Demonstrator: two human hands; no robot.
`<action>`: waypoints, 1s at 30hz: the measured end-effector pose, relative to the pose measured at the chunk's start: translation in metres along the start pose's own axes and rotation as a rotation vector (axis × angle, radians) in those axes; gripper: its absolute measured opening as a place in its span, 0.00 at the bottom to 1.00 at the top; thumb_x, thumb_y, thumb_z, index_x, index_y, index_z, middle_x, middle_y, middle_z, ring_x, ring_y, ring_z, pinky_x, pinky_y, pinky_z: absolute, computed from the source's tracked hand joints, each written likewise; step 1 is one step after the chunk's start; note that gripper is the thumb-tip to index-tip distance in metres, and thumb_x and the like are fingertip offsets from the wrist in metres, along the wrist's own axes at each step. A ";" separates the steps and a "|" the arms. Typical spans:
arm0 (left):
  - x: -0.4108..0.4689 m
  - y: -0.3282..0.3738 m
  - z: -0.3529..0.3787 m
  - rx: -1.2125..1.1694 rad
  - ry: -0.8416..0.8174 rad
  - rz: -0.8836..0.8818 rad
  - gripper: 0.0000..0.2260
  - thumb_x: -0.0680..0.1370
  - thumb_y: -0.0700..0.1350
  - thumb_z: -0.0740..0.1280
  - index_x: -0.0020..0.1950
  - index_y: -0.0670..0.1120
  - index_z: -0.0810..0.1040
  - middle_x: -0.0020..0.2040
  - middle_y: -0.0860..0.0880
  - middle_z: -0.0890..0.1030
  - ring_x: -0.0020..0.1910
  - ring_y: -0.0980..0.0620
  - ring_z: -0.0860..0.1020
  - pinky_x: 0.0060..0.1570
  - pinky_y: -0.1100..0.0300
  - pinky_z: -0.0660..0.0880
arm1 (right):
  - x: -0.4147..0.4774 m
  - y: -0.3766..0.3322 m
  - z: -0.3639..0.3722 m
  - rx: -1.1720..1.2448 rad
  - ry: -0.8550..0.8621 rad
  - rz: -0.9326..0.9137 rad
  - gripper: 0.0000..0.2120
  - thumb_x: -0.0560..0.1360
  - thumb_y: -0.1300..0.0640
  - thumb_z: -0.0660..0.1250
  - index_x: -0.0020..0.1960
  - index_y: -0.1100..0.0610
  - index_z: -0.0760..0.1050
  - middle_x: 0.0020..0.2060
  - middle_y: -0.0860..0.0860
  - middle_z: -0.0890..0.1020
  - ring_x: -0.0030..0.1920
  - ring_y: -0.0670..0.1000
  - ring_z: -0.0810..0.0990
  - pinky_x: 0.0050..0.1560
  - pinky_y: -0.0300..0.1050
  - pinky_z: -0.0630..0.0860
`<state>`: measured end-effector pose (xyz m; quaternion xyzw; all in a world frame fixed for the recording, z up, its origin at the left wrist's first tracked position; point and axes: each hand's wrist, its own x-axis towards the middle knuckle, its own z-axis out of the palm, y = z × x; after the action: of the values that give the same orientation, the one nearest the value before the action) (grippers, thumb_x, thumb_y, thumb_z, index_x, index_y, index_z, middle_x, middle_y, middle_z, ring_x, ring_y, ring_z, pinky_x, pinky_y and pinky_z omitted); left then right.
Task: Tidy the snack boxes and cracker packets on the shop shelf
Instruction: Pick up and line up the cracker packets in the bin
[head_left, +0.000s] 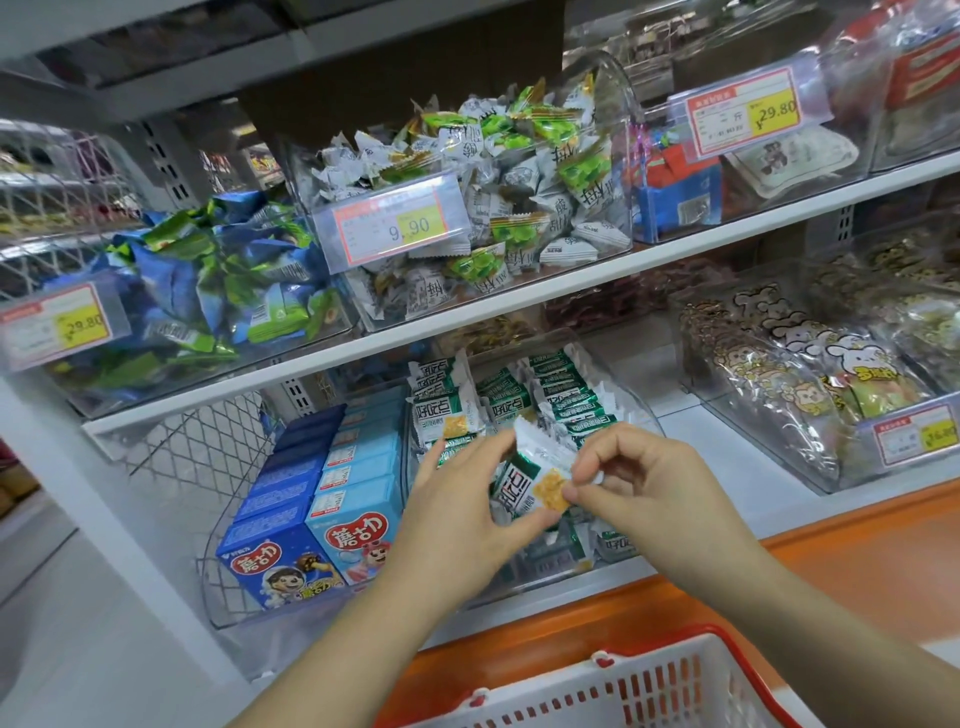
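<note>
Both hands pinch one cracker packet (521, 482): left hand (457, 514) fingers clamped on its left edge, right hand (644, 488) fingers on its right. It is white-green and tilted.

The left hand (457, 519) and the right hand (639, 483) are shown bare. The left forearm (353, 649) and the right forearm (831, 623) are likewise uncovered, as far as the lower edge of the view.

Shop aisle, white shelving.
White shelf boards (675, 258) above an orange ledge (857, 561); pale grey floor (47, 613) at left.
</note>
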<state>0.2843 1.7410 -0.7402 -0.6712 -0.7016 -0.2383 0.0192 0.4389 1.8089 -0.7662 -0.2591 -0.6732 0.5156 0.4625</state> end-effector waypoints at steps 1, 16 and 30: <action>-0.001 0.000 0.000 -0.002 -0.007 -0.009 0.32 0.71 0.61 0.70 0.72 0.54 0.64 0.52 0.71 0.61 0.57 0.70 0.61 0.74 0.59 0.48 | -0.001 0.000 0.001 -0.015 -0.004 -0.005 0.14 0.68 0.71 0.72 0.33 0.53 0.76 0.29 0.43 0.77 0.30 0.41 0.75 0.34 0.31 0.72; 0.054 -0.074 -0.009 0.360 0.129 -0.128 0.31 0.77 0.53 0.66 0.76 0.54 0.55 0.69 0.52 0.70 0.68 0.49 0.68 0.70 0.48 0.54 | 0.021 0.016 -0.041 -0.227 0.260 0.069 0.08 0.72 0.63 0.71 0.37 0.53 0.77 0.40 0.54 0.82 0.44 0.54 0.80 0.40 0.43 0.77; 0.089 -0.104 0.001 0.478 -0.083 -0.094 0.31 0.73 0.54 0.71 0.73 0.57 0.62 0.71 0.50 0.68 0.68 0.45 0.69 0.66 0.47 0.66 | 0.031 0.038 -0.046 -0.551 0.212 0.046 0.07 0.73 0.59 0.71 0.46 0.49 0.75 0.50 0.46 0.74 0.51 0.46 0.72 0.53 0.39 0.65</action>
<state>0.1773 1.8255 -0.7425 -0.6233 -0.7688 -0.0381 0.1375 0.4612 1.8676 -0.7888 -0.4426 -0.7297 0.2939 0.4305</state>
